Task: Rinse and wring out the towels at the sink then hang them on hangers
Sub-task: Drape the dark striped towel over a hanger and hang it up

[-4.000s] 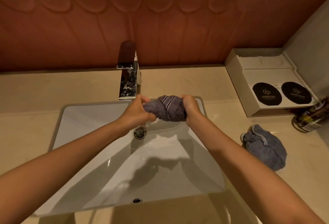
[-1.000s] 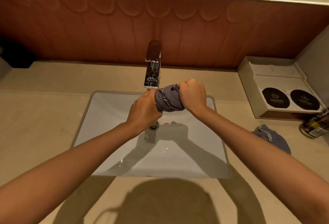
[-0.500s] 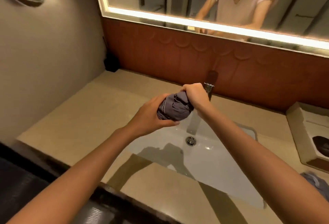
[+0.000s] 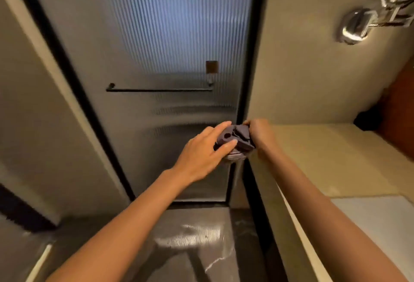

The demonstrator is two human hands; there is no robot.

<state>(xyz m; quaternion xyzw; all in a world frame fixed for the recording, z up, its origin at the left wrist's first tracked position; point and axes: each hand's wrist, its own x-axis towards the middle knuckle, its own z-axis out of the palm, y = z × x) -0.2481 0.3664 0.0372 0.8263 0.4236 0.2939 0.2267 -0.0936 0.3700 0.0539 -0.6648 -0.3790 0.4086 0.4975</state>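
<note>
Your right hand point(image 4: 257, 134) is curled tight round the right end of the towel point(image 4: 240, 137), knuckles up. Your left hand point(image 4: 205, 151) lies against the towel's left side with its fingers point(image 4: 220, 126) nearly straight, one along the top of the wad and one lower down. The thumb is hidden.

The towel is a soft grey cloth, bunched into a crumpled, creased lump with a paler hem hanging out below. You hold it in the air, just off the far left end of the countertop point(image 4: 324, 158).

That countertop is smooth beige stone with a squared front edge. The white basin of the sink point(image 4: 380, 219) shows at its near right.

Behind the towel stands a door point(image 4: 170, 35) of ribbed, frosted glass in a thin black frame. A slim black bar handle point(image 4: 159, 90) runs level across the glass, and a small brown square sits above its right end.

To the right of the door a matt beige wall point(image 4: 302, 57) carries a rounded chrome fitting point(image 4: 355, 26), blurred. Below, the floor point(image 4: 197, 237) is dark, glossy stone with a white vein.
</note>
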